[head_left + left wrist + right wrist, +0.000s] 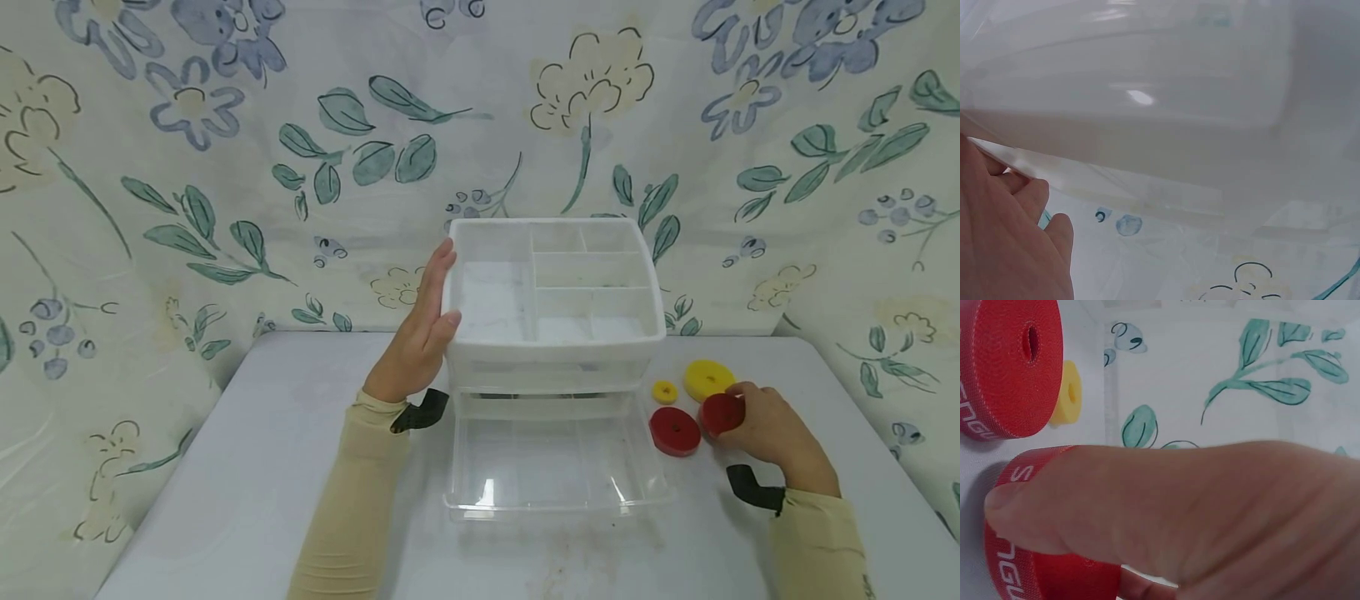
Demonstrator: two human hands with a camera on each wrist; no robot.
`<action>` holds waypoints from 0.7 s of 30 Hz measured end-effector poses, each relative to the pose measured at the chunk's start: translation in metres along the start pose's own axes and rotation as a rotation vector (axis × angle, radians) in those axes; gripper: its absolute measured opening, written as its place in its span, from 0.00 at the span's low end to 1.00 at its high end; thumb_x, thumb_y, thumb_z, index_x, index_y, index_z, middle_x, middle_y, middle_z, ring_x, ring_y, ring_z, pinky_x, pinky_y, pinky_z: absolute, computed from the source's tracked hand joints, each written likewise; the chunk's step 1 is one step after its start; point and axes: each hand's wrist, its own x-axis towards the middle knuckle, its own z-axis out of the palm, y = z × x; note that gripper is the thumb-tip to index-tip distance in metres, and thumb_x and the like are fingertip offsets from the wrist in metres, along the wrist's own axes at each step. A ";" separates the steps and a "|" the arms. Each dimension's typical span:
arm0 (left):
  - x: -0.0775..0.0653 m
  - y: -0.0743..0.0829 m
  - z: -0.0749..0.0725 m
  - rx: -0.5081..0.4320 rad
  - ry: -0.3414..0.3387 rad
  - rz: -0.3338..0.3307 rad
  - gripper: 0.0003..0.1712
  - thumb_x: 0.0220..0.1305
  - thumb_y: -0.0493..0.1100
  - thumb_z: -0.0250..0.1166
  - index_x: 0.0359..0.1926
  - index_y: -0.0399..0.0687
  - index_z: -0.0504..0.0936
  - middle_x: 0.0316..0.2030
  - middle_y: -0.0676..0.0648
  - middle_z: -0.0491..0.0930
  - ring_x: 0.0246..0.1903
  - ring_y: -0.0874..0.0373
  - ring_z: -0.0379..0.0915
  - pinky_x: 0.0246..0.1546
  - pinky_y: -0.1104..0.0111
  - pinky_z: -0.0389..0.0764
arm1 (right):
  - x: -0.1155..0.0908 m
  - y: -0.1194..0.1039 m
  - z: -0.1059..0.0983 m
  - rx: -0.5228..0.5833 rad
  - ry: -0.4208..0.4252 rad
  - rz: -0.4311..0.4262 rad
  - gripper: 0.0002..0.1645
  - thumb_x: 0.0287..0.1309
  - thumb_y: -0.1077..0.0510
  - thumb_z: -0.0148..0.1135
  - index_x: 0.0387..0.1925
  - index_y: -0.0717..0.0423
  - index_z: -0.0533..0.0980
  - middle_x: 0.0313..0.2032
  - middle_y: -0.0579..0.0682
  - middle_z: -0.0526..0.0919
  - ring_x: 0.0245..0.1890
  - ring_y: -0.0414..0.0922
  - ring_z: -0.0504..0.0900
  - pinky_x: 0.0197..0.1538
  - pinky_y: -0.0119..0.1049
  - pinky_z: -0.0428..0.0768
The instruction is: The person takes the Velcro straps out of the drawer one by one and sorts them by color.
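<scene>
A white plastic organizer box (555, 354) has a divided tray on top and a clear drawer (525, 467) standing out at its front. Against the box's left side rests my left hand (412, 346), its fingers extended; the left wrist view shows this hand (1010, 225) beside the pale plastic. My right hand (776, 429) grips a red tape roll (722, 414) with white lettering, thumb across its lettered rim in the right wrist view. Another red tape roll (675, 432) lies just left of it. Behind are a large yellow roll (705, 379) and a small yellow roll (664, 392).
Everything stands on a white table (300, 400), its back edge meeting a floral-patterned cloth (480, 175). Small dark specks and brownish stains mark the tabletop in front of the drawer. Dark wrist mounts (753, 490) stick out near both hands.
</scene>
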 end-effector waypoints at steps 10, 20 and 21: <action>0.000 0.001 -0.001 -0.009 -0.002 -0.002 0.38 0.72 0.42 0.41 0.78 0.36 0.41 0.79 0.39 0.37 0.78 0.51 0.32 0.76 0.55 0.38 | 0.003 0.003 0.002 -0.021 -0.040 0.004 0.49 0.42 0.56 0.79 0.58 0.79 0.63 0.47 0.75 0.71 0.48 0.68 0.71 0.45 0.57 0.83; -0.001 0.000 -0.001 -0.007 -0.005 -0.006 0.38 0.73 0.43 0.40 0.78 0.36 0.40 0.80 0.42 0.36 0.78 0.52 0.31 0.76 0.56 0.38 | 0.003 0.003 0.003 -0.027 -0.052 0.011 0.49 0.41 0.56 0.79 0.58 0.80 0.64 0.46 0.75 0.73 0.47 0.67 0.72 0.45 0.58 0.82; -0.001 0.000 -0.001 -0.007 -0.004 -0.007 0.38 0.73 0.43 0.40 0.78 0.36 0.40 0.80 0.43 0.36 0.78 0.52 0.31 0.76 0.56 0.38 | 0.004 0.003 0.003 -0.028 -0.055 0.011 0.49 0.41 0.56 0.79 0.58 0.80 0.64 0.46 0.75 0.73 0.47 0.67 0.72 0.45 0.58 0.82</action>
